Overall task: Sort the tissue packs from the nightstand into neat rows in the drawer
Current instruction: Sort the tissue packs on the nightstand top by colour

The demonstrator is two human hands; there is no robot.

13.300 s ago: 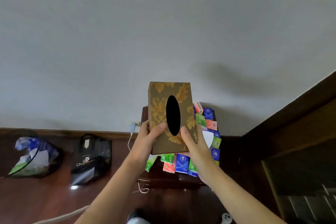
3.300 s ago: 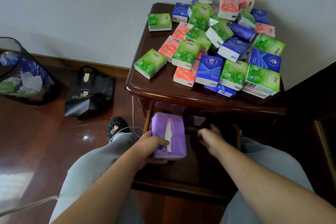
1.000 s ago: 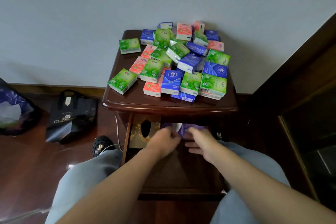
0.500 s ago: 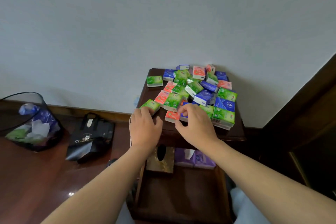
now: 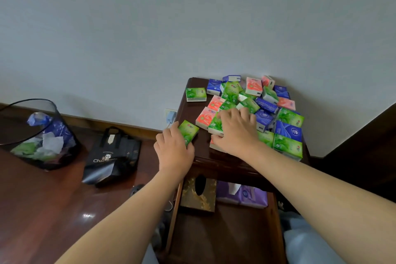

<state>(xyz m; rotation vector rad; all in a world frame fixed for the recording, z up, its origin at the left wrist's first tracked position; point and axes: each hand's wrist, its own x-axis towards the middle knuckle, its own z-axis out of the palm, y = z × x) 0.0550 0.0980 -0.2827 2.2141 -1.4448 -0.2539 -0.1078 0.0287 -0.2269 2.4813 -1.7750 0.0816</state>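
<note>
A heap of small tissue packs (image 5: pixel 265 105), green, blue and pink, covers the dark nightstand top (image 5: pixel 192 111). My left hand (image 5: pixel 174 150) clasps a lone green tissue pack (image 5: pixel 189 131) at the front left corner. My right hand (image 5: pixel 237 130) lies over the front of the heap, fingers and thumb around another green pack (image 5: pixel 215 124) that rests on pink ones. Below, the drawer (image 5: pixel 227 238) stands pulled out. At its back sit a gold patterned tissue box (image 5: pixel 198 198) and a purple soft tissue pack (image 5: pixel 244 197).
A black mesh waste bin (image 5: pixel 38 135) with wrappers and a black paper bag (image 5: pixel 111 156) stand on the glossy wood floor to the left. A plug sits in a wall socket (image 5: pixel 170 117) beside the nightstand. Dark wooden furniture (image 5: pixel 364 135) rises on the right.
Both hands rose from the drawer to the nightstand top. Since half a second ago the left has closed on the corner green pack and the right has reached further onto the heap.
</note>
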